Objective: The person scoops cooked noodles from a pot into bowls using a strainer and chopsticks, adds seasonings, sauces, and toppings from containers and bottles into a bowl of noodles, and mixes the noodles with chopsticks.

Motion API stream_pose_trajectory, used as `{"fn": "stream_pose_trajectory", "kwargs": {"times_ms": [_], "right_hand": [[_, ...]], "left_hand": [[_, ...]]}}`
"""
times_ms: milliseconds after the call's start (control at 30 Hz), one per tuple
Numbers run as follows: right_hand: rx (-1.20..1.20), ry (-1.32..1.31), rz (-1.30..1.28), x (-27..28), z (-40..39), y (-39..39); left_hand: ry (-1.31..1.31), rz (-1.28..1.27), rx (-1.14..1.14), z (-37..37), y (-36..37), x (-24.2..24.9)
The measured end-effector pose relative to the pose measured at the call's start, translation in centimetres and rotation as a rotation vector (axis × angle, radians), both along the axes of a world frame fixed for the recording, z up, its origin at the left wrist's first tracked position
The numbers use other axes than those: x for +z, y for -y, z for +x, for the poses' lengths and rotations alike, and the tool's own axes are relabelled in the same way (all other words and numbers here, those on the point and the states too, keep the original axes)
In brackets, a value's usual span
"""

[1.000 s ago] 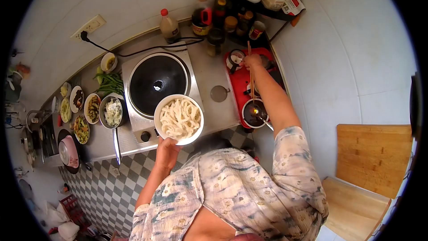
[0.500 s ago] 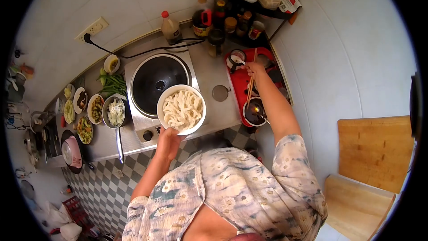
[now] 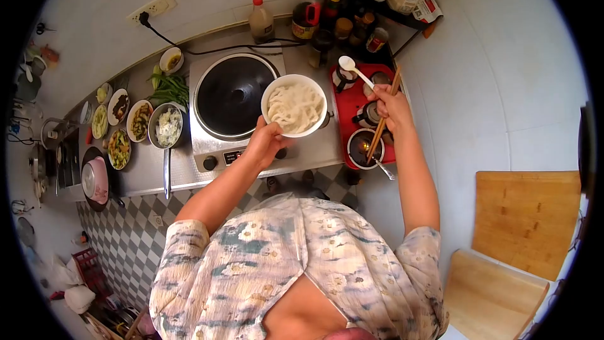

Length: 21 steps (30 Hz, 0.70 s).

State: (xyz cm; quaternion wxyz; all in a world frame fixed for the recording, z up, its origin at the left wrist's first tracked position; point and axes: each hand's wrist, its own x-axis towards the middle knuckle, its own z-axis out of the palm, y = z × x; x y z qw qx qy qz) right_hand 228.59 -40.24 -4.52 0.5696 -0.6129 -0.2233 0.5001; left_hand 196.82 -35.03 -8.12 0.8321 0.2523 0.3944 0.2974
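My left hand point(image 3: 266, 143) grips the near side of a white bowl point(image 3: 293, 80) filled with pale, thick noodles point(image 3: 294, 110). It is held up beside the right edge of the black wok point(image 3: 234, 96). In my right hand point(image 3: 395, 108) are a white spoon point(image 3: 347, 63) and a pair of wooden chopsticks point(image 3: 378, 138). The spoon's head points left, above a small seasoning jar point(image 3: 343, 80); a little white stuff seems to lie in it. The chopsticks' lower ends reach down over a bowl of dark sauce point(image 3: 350, 153) with a metal spoon point(image 3: 384, 169) in it.
Seasoning jars stand in a red tray point(image 3: 341, 108). A cooktop point(image 3: 200, 151) holds the wok. Left of it are a long-handled saucepan point(image 3: 167, 173), green peppers point(image 3: 171, 90) and several food dishes. Sauce bottles point(image 3: 261, 23) and a corner rack point(image 3: 402, 19) stand behind. A black cord point(image 3: 207, 51) crosses the back.
My right hand has lifted the white spoon out of the seasoning jar and drawn nearer to me. My view has shifted, and the noodle bowl now sits farther right of the wok.
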Motion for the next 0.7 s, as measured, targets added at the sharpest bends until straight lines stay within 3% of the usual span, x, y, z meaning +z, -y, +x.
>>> {"fn": "stream_pose_trajectory", "kwargs": {"times_ms": [167,333,533,700], "right_hand": [[0.171,0.191,0.035,5.7,-5.4,3.7],[0.189,0.357,0.063,5.2,-6.7,4.8],[0.201,0.354,-0.05,7.0,-7.3,5.5],[0.232,0.467,0.061,5.4,-7.7,5.5]], "left_hand": [[0.015,-0.017,-0.035,1.3,0.2,-0.2],[0.039,-0.025,-0.06,1.4,0.7,0.6],[0.048,-0.018,-0.042,1.1,0.9,0.2],[0.044,-0.014,0.002,0.8,1.0,0.2]]}}
